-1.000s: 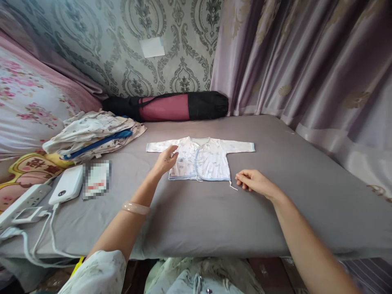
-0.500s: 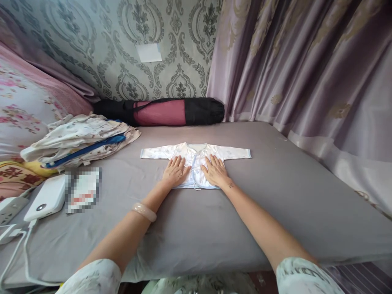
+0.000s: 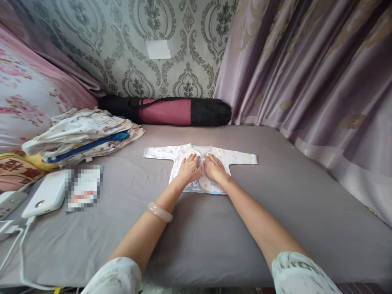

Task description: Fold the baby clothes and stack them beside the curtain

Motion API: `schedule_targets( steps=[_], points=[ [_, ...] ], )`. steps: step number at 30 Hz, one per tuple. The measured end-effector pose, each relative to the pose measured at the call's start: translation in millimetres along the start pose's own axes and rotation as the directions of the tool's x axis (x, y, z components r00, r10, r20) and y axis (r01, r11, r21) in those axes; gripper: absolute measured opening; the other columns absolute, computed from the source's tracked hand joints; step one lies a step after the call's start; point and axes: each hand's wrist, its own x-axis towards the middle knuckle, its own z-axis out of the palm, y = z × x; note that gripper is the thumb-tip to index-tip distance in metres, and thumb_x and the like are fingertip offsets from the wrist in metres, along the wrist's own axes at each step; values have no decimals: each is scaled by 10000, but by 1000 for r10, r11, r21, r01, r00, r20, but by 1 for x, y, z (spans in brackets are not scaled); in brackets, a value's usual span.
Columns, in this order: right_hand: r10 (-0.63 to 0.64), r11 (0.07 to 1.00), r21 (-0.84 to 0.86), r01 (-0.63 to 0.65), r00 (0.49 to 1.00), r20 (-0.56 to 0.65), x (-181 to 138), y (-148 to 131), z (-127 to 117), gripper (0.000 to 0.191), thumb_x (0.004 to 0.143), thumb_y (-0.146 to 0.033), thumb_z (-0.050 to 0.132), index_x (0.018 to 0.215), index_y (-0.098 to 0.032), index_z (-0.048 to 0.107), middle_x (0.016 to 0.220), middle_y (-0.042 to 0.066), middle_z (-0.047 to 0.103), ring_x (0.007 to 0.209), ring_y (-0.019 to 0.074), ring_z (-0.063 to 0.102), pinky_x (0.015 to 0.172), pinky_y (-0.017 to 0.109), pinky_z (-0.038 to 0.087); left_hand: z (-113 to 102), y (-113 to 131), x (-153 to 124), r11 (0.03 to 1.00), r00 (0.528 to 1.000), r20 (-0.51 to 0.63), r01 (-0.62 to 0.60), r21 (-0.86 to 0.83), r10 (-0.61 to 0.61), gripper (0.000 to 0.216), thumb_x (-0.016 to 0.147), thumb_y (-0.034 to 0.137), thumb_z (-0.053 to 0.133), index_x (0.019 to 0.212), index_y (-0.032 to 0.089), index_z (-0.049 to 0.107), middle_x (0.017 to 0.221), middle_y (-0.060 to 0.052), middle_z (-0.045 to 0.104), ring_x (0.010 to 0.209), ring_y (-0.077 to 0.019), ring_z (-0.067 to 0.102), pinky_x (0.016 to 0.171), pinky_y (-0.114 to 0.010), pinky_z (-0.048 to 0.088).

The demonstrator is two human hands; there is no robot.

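Observation:
A small white baby shirt (image 3: 211,185) with pale prints and light blue trim lies spread on the grey sheet, its two sleeves stretched out sideways. Both hands rest on its chest, close together on either side of the front opening. My left hand (image 3: 190,168), palm down, has its fingers lying on the cloth left of the middle. My right hand (image 3: 214,168) lies opposite, with its fingers somewhat bent and the tips on the cloth near the front edge. No cloth is visibly gripped in either hand. The palms hide part of the shirt front.
A pile of folded clothes (image 3: 82,132) sits at the left, with a white power bank (image 3: 47,194), a cable and a power strip (image 3: 10,204) nearer me. Against the wall lies a black and red roll bag (image 3: 165,112). Curtains (image 3: 294,73) hang along the right.
Both hands have slid up the shirt and inward, from lying flat and apart on its two halves to nearly meeting at the middle. The view has shifted slightly left.

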Motion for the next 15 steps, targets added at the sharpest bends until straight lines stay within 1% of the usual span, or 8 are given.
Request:
schedule_targets(
  steps=[2,4,7,9,10,12,15],
  points=[
    [5,1000,-7,-5,1000,-8,1,-2,2,433,961,-240,300,1336,-112,476,1434,155,427,1318,262,359,1063,341,271,3,4,-1,999,1000,-7,3,-50,-3,474,889,224,336,1347,158,440,1492,-122,381,1404,-246,287,1142,-472,222],
    [-14,1000,-4,14,1000,-10,2,-2,1,419,954,-244,317,1312,-124,499,1384,155,474,1273,269,406,1038,342,303,6,4,-5,996,999,-25,17,-82,-20,471,922,264,288,1355,162,447,1483,-113,401,1405,-241,290,1145,-468,218],
    [-21,1000,6,21,1000,3,9,4,-1,387,942,-240,331,1246,-143,550,1305,150,536,1213,266,462,1006,339,338,16,0,-11,997,999,-32,42,-61,-44,537,954,427,262,1399,167,413,1497,-133,374,1412,-277,272,1140,-493,208],
    [7,1000,17,-7,1000,-16,21,10,1,405,941,-220,303,1253,-127,545,1321,154,533,1236,253,453,1032,337,316,25,-3,-15,999,999,-16,40,-19,-40,612,939,521,281,1435,174,371,1519,-144,329,1423,-307,235,1142,-515,178],
    [29,999,23,-28,999,-27,28,13,3,429,945,-225,286,1286,-107,519,1361,160,506,1273,249,425,1058,341,289,28,-3,-16,999,999,-2,37,0,-37,635,933,541,284,1447,175,353,1526,-146,313,1427,-315,219,1144,-521,165],
    [62,998,34,-61,998,-23,42,18,10,502,963,-282,254,1378,-56,422,1465,173,400,1361,252,327,1111,361,217,34,-4,-18,999,999,18,36,36,-37,662,931,553,277,1463,162,329,1533,-155,288,1433,-322,196,1148,-531,141],
    [97,994,47,-99,994,44,59,24,20,623,978,-401,196,1453,-12,300,1547,178,244,1428,266,196,1147,390,138,37,-4,-20,996,999,12,38,84,-40,691,936,553,250,1473,122,313,1537,-188,253,1434,-342,178,1144,-558,125]
  ],
)
